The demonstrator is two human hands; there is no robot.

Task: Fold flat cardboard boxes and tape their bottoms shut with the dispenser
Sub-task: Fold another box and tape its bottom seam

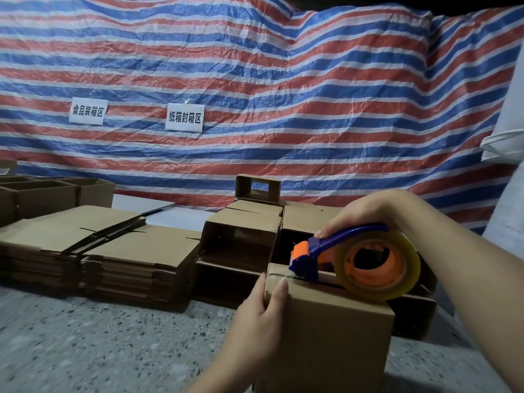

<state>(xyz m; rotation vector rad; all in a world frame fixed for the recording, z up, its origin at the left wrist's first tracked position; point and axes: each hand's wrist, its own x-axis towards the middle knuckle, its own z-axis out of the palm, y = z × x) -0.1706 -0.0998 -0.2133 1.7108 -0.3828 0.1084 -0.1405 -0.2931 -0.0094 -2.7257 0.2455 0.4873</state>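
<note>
A folded brown cardboard box [334,330] stands on the speckled floor at lower centre, its closed flaps facing up. My left hand [255,313] grips the box's left top edge, thumb pressing a strip of clear tape at the corner. My right hand [365,214] holds the blue handle of the tape dispenser [360,259]. The dispenser has an orange cutter head and a roll of clear tape, and it rests on the seam of the box's flaps, cutter end near the left edge.
Two stacks of flat cardboard boxes [93,251] lie to the left. Several folded boxes [249,231] stand on their sides behind the one I hold, and more open boxes [42,191] sit at far left. A striped tarp [255,80] with two paper signs hangs behind.
</note>
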